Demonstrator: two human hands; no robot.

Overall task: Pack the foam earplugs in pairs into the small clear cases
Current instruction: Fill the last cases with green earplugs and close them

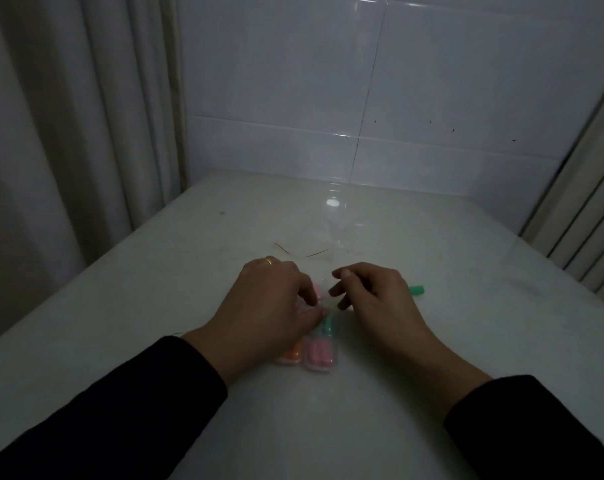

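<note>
Nearest the camera, two black sleeves (127,403) come in from the bottom corners over a pale, glossy table (328,427). Just past the wrists lie filled clear cases side by side: a case with pink earplugs (319,355), and to its left a case with orange earplugs (290,355), partly hidden under the left wrist. Touching the far end of the pink one is a case with green earplugs (326,326), mostly covered by the left thumb. The left hand (269,303) lies knuckles up, its fingers curled down and its thumb and fingertips pinching a small clear case with pink earplugs inside (316,292); a gold ring (268,260) shows on one finger. The right hand (376,299) sits just beside it, fingers loosely curled with the tips pointing at the same case; in this dim light I cannot tell whether it touches or holds anything. A loose green earplug (416,289) lies on the table just beyond the right hand's knuckles. Farther off, a thin golden strand (304,253) curves across the surface. Behind the table stand a white tiled wall (397,98) and, at left, a grey curtain (68,116).
</note>
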